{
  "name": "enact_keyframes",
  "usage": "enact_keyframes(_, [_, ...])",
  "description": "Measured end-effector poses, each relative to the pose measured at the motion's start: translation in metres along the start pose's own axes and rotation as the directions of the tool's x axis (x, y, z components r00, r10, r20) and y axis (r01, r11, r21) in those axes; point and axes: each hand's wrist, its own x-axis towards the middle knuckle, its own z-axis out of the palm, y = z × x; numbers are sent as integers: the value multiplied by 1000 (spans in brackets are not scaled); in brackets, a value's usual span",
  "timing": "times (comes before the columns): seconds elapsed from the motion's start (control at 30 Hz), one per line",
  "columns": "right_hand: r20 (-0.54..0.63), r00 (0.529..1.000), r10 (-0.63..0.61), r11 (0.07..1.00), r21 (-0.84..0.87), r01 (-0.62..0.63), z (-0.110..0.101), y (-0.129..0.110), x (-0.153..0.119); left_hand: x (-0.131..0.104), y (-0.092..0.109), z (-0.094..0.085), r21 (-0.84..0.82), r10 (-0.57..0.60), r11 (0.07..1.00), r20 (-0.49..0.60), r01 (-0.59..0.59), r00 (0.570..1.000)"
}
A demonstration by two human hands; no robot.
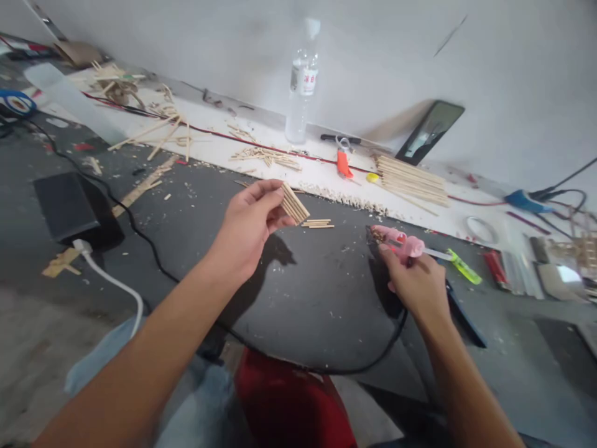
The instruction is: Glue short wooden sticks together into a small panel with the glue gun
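My left hand (pixel 252 221) pinches a small panel of short wooden sticks (pixel 295 205) lying side by side, held up above the dark tabletop. Just to the right of it, a few loose short sticks (pixel 319 223) rest on the table. My right hand (pixel 417 277) is closed around a pink hot glue gun (pixel 401 241), whose dark nozzle points left. A clear glue stick (pixel 437 252) comes out of its back end. The gun's trigger is hidden by my fingers.
Behind, a white strip carries a water bottle (pixel 303 87), a bundle of long sticks (pixel 410 180), a propped phone (pixel 431 130) and orange-handled cutter (pixel 344 164). A power bank (pixel 65 205) with cables sits left. Yellow-green knife (pixel 465 267) and glue sticks (pixel 520 274) lie right.
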Motion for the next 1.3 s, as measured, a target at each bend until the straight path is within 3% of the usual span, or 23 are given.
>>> enact_keyframes(0.13, [-285,956,64,997,64,-48,-8,-2,-61,2,0,-6,46,-1,999,16,1,1000])
enact_keyframes(0.2, [-395,919,14,994,105,30,-7,-16,-93,3,0,-10,74,12,997,2,-12,1000])
enact_keyframes(0.23, [-337,937,-91,985,109,135,-4,-27,-103,3,0,-12,87,24,996,-5,-23,1000])
enact_keyframes(0.27, [-123,930,-347,928,99,359,0,-39,-105,3,0,-14,100,37,994,-10,-36,999])
enact_keyframes(0.3, [-12,891,-454,885,105,453,6,-51,-102,3,-1,-15,111,52,993,-15,-50,999])
enact_keyframes(0.37, [71,856,-513,858,64,509,19,-73,-77,4,-1,-18,133,81,988,-27,-77,996])
enact_keyframes(0.5, [163,862,-480,854,-139,502,39,-97,-12,9,-2,-19,170,117,980,-43,-108,992])
enact_keyframes(0.6, [223,863,-454,831,-243,500,45,-100,9,12,-5,-18,201,129,972,-19,-122,992])
enact_keyframes(0.8, [260,867,-425,805,-329,493,46,-96,1,10,-19,-21,320,87,941,85,-110,993])
enact_keyframes(0.97, [348,836,-424,762,-361,537,45,-98,9,-6,-29,-25,458,-48,887,221,-60,974])
enact_keyframes(1.13, [477,764,-435,703,-351,619,40,-105,17,-27,-36,-30,653,-197,755,321,-66,926])
enact_keyframes(1.3, [552,736,-392,708,-330,625,33,-110,11,-40,-41,-36,791,-258,598,338,-125,905])
